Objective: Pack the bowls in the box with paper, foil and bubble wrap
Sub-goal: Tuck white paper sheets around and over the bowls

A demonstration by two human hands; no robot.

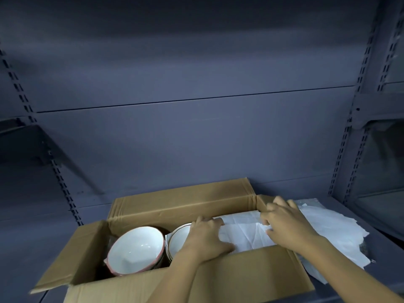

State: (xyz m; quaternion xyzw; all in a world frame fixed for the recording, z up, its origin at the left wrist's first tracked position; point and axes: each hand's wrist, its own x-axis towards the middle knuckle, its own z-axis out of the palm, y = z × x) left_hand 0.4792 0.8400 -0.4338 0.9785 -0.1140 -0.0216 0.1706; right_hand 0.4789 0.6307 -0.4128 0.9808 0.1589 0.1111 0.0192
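So, white paper is pressed down flat-fingered by the left hand and pinched by the right hand inside the box, right of two bowls.

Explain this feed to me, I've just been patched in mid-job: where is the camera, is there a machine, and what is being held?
There is no machine and no mechanical grip here, only a person's two bare hands. The single picture comes from a camera worn on the person's head, looking forward and down.

An open cardboard box sits on a dark shelf. In its left part a white bowl with a pink rim lies tilted, with a second bowl beside it, partly hidden.

White paper fills the right part of the box. The left hand lies on it next to the second bowl, its fingertips hidden. The right hand curls its fingers into the paper. More loose sheets lie on the shelf, right of the box.
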